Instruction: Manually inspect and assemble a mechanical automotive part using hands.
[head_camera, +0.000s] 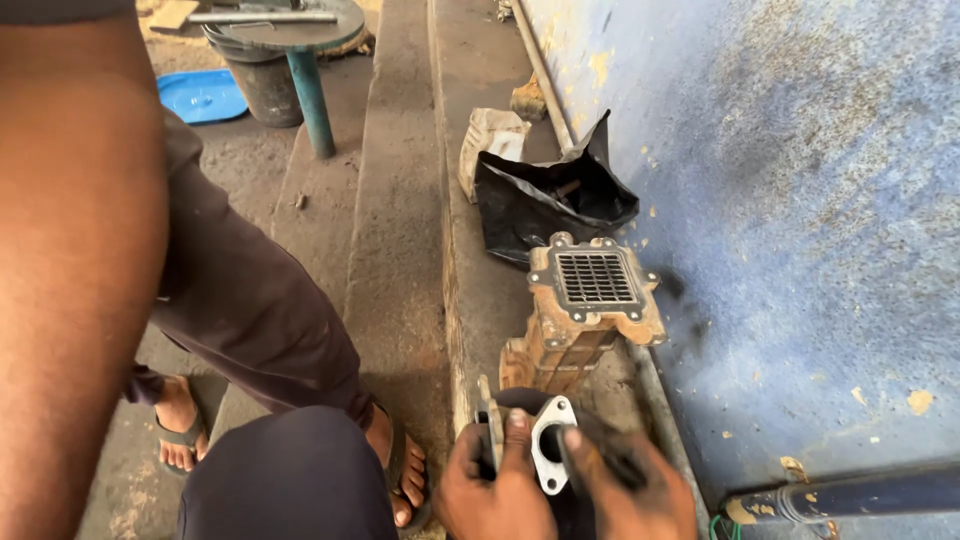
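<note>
While I look down: left hand (495, 490) and right hand (625, 495) both clamped round flange (552, 445), fingers curled, beside cooler (585, 310).

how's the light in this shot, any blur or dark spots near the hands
Head view: soft, even daylight with no glare; the blue wall is evenly lit. The metal box with a grille is sharp. The left hand and right hand sit at the darker bottom edge, and the small metal flange they hold is slightly soft. The arm at the left edge is close, large and blurred.
</note>
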